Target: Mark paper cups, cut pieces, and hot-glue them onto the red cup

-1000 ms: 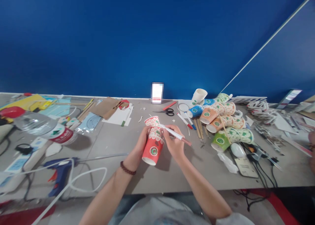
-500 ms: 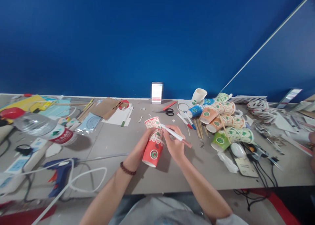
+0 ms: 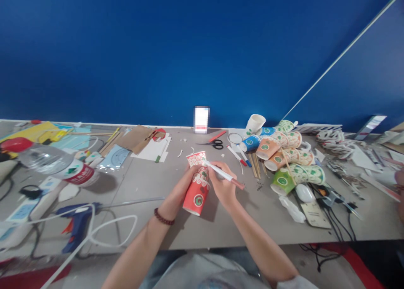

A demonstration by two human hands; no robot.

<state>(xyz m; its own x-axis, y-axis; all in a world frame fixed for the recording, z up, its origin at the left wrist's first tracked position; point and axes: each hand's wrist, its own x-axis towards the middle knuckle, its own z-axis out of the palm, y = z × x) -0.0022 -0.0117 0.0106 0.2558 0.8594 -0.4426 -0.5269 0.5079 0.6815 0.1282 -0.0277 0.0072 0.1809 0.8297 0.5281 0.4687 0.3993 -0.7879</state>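
Red paper-cup piece (image 3: 196,200) steadied under a marker (image 3: 225,174)

Left hand (image 3: 183,180) grips it from the left, mid-table (image 3: 142,183); right hand (image 3: 224,188) pinches the marker, tip at the patterned far part (contact too small to tell). Firm left grip and light pressure should suit curved paper. Scissors (image 3: 213,143) lie farther off, coloured cups (image 3: 282,183) to the right.

Red-and-white tapered paper cup (image 3: 199,188) in the left fingers (image 3: 187,179): scalloped print (image 3: 196,159), white-ringed green logo (image 3: 198,200). Slim white marker (image 3: 222,173) in the right fingers (image 3: 217,184) goes dull red at one end, and right of those there's blue, orange and green tapered paper cups (image 3: 276,159).
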